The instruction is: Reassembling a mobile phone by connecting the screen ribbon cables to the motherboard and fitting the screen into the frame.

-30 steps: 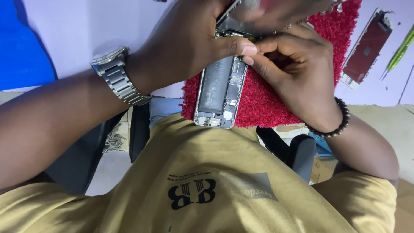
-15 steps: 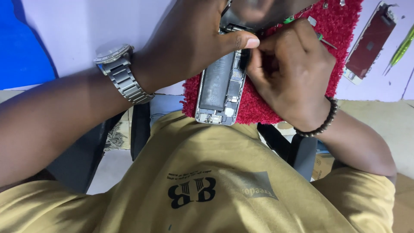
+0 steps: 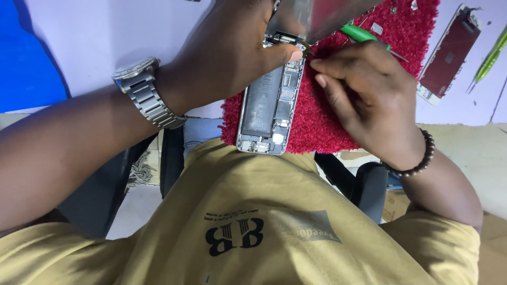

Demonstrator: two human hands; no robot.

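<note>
- Left hand (image 3: 232, 58) pinches the opened phone (image 3: 269, 105) at its top edge, on the red mat (image 3: 317, 126).
- Right hand (image 3: 364, 100) pinches narrowly beside the phone's right edge; what it grips is too small to tell.

1. left hand (image 3: 232, 58) grips the top of an opened phone (image 3: 270, 105) lying on a red mat (image 3: 327, 121).
2. right hand (image 3: 364, 95) pinches at the phone's upper edge.
3. green screwdriver (image 3: 364, 36) rests on the mat.

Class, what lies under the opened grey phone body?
A red fluffy mat lies under the opened grey phone body. The mat's far part beneath the left hand is covered.
</note>
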